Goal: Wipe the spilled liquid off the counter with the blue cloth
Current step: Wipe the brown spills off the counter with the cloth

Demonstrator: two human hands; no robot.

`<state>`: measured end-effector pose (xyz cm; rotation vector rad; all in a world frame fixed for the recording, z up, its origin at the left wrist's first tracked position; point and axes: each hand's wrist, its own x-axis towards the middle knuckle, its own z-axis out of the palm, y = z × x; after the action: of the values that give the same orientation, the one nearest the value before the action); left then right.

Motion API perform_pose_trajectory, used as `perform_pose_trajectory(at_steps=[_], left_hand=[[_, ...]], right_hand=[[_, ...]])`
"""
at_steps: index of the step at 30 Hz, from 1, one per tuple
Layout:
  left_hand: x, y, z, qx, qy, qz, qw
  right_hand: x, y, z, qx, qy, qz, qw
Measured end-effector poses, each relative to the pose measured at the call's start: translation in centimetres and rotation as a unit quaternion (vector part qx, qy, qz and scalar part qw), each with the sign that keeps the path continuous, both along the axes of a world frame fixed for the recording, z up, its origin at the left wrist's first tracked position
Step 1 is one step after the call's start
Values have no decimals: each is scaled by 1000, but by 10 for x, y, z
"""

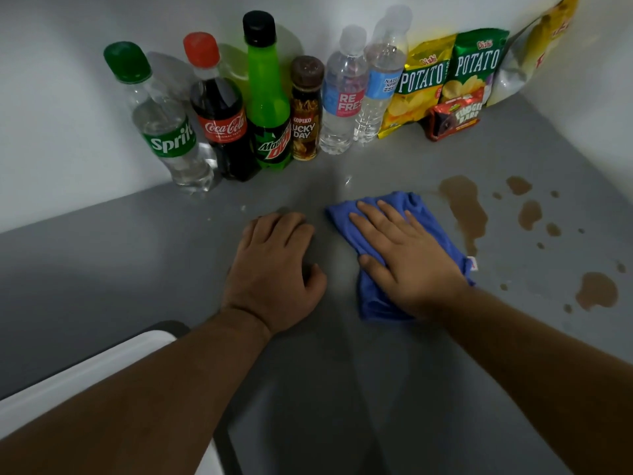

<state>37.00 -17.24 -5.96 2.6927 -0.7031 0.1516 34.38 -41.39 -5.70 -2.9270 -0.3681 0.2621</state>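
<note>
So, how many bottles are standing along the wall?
6, left to right: clear Sprite bottle, dark Coca-Cola bottle, green Mountain Dew bottle, brown Kopiko bottle, two clear water bottles. Others may hide behind.

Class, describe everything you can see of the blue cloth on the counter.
The blue cloth is a soft, thin fabric, crumpled into a long, loosely folded pad with a small white tag at its right edge. It lies flat on the grey counter, running diagonally. The right hand presses on it, palm down and fingers spread, covering its middle. Its far right corner lies next to the brown spill.
</note>
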Motion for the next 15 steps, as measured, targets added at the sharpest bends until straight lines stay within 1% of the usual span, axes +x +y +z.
perform_pose_trajectory(at_steps=[2,3,6,9,10,11,13,15], left_hand=[[0,0,-1,-2,-1,3,1000],[0,0,-1,-1,-1,3,1000],[0,0,-1,5,4,6,1000],[0,0,0,14,7,5,1000],[0,0,0,15,6,5,1000],[0,0,0,15,4,5,1000],[-1,0,1,12,4,5,1000],[0,0,1,8,5,4,1000]], right_hand=[[3,-16,3,-4,10,13,1000],[10,-19,3,-5,3,-2,1000],[48,-8,1,-20,-23,-91,995],[78,17,-2,-31,-12,-158,987],[78,22,-1,-29,-10,-152,988],[71,25,-1,-29,-12,-125,992],[46,19,2,-25,-17,-38,999],[26,2,5,-6,-7,15,1000]])
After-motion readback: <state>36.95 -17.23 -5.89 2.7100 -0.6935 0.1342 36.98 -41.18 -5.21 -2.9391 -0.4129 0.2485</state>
